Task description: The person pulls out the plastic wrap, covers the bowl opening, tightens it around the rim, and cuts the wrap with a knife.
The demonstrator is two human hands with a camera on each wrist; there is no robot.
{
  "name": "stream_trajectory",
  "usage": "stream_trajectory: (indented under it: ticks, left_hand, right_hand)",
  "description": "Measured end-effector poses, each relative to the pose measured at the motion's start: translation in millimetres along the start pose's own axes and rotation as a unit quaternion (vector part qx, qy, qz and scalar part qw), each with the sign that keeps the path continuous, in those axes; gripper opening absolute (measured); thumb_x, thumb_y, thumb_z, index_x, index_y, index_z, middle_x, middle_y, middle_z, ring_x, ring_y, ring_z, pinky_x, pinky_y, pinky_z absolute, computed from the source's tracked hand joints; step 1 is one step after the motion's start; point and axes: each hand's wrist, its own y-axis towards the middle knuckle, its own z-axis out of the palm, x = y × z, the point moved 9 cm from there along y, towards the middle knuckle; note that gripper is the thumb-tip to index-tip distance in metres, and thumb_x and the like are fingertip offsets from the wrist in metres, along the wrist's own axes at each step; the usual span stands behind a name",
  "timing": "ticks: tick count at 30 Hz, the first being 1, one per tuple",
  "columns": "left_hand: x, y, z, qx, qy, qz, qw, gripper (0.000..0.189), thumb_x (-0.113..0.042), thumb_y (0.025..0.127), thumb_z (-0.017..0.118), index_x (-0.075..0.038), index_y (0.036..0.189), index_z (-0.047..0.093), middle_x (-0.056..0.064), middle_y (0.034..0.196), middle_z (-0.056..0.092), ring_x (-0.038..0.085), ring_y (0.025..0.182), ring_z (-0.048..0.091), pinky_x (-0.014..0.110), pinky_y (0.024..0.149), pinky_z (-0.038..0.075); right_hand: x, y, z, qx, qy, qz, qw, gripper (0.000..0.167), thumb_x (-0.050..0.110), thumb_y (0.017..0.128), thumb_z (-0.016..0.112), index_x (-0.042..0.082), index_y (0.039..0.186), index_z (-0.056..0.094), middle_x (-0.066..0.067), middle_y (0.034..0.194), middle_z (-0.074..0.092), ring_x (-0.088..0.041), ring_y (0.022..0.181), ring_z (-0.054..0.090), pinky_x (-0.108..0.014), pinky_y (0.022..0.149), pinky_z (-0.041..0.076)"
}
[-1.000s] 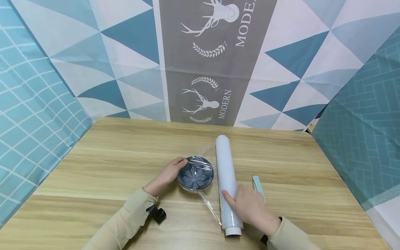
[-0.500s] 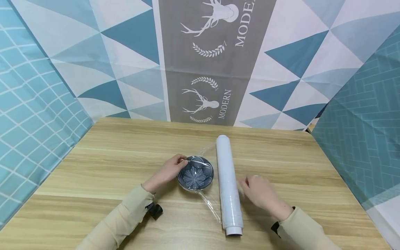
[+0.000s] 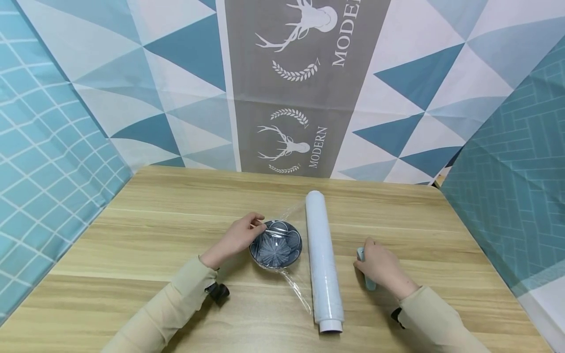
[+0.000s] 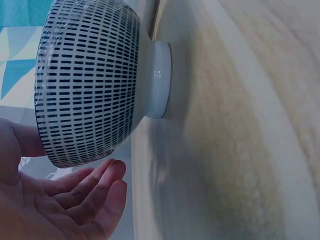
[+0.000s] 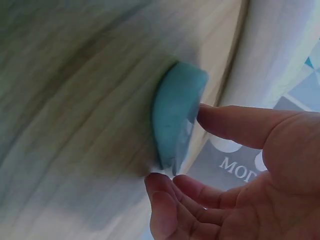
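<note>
Near the table's middle stands a bowl (image 3: 275,245), dark blue inside, with clear plastic wrap stretched over its top. The left wrist view shows its dashed outer wall (image 4: 90,85) and white foot. My left hand (image 3: 238,240) holds the rim, its thumb on top and the fingers loosely bent beside the wall. A white roll of plastic wrap (image 3: 323,260) lies to the right, its loose film reaching the bowl. Beyond the roll, my right hand (image 3: 381,267) pinches a light-blue folding knife (image 5: 175,110) between thumb and fingers. The hand covers part of it in the head view.
The wooden table (image 3: 190,196) extends to both sides. A patterned cloth (image 3: 282,88) hangs behind it, with blue cloths at left and right. A black strap device (image 3: 218,293) sits on my left wrist.
My right hand has left the plastic wrap roll, moved right, and taken hold of the light-blue folding knife. The left hand stays at the bowl's rim, its fingers lifted slightly.
</note>
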Motion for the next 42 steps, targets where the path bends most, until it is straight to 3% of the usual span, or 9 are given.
stream_trajectory:
  ticks: [8,13,18,23,26,31,42]
  left_hand:
    - [-9.0,2.9,-5.2,0.0,0.009,0.02,0.9998,0.035,-0.02,0.091,0.05,0.001,0.119,0.052,0.015,0.108,0.061,0.029,0.098,0.057,0.043,0.086,0.046]
    - [-15.6,5.6,-9.9,-0.01,0.022,0.036,0.9991,0.033,-0.02,0.091,0.049,0.001,0.117,0.054,0.014,0.109,0.061,0.027,0.098,0.057,0.042,0.087,0.046]
    - [-28.3,6.8,-12.0,-0.017,0.038,0.059,0.9974,0.033,-0.02,0.09,0.052,-0.001,0.115,0.056,0.012,0.109,0.062,0.025,0.097,0.059,0.039,0.084,0.048]
    - [-41.7,4.7,-8.5,-0.002,0.031,0.078,0.9965,0.032,-0.019,0.088,0.055,-0.001,0.114,0.057,0.012,0.11,0.062,0.025,0.096,0.059,0.038,0.083,0.049]
    - [-47.0,3.5,-6.8,0.0,0.031,0.085,0.9959,0.031,-0.018,0.088,0.056,0.0,0.113,0.058,0.012,0.11,0.062,0.024,0.096,0.059,0.038,0.083,0.049]
    - [-59.3,1.1,-4.6,0.003,0.03,0.108,0.9937,0.027,-0.014,0.087,0.057,0.001,0.109,0.059,0.013,0.108,0.062,0.024,0.093,0.06,0.037,0.081,0.049]
    - [-95.6,-10.8,14.6,0.026,0.007,0.157,0.9873,0.013,-0.02,0.085,0.062,-0.008,0.091,0.064,0.0,0.086,0.064,0.01,0.078,0.059,0.023,0.071,0.048]
  right_hand:
    - [-3.7,4.6,1.4,0.021,0.045,0.015,0.9986,0.035,0.012,0.08,0.062,-0.01,0.098,0.042,-0.009,0.066,0.049,-0.018,0.052,0.05,-0.026,0.041,0.042]
    - [2.2,13.2,-4.3,0.024,0.084,0.013,0.9961,0.042,0.013,0.079,0.062,-0.011,0.107,0.043,-0.007,0.068,0.05,-0.016,0.053,0.048,-0.025,0.043,0.042]
    - [17.0,21.8,-12.7,0.029,0.096,-0.012,0.9949,0.049,0.018,0.081,0.062,-0.014,0.115,0.047,-0.011,0.08,0.06,-0.015,0.062,0.053,-0.027,0.052,0.046]
    - [33.5,28.1,-20.0,0.033,0.123,-0.026,0.9915,0.046,0.023,0.083,0.062,-0.009,0.114,0.052,-0.012,0.091,0.061,-0.016,0.069,0.055,-0.028,0.058,0.047]
    - [43.6,30.8,-27.4,0.02,0.166,-0.03,0.9855,0.041,0.02,0.083,0.061,-0.007,0.112,0.052,-0.011,0.088,0.058,-0.015,0.067,0.052,-0.026,0.055,0.045]
    - [57.4,33.1,-35.2,0.006,0.235,-0.019,0.9719,0.042,0.02,0.084,0.06,-0.005,0.115,0.048,-0.015,0.097,0.058,-0.017,0.073,0.057,-0.027,0.06,0.05]
    - [91.7,32.2,-46.0,-0.05,0.365,-0.038,0.9288,0.046,0.015,0.082,0.064,-0.006,0.117,0.044,-0.016,0.092,0.058,-0.013,0.072,0.056,-0.026,0.062,0.052]
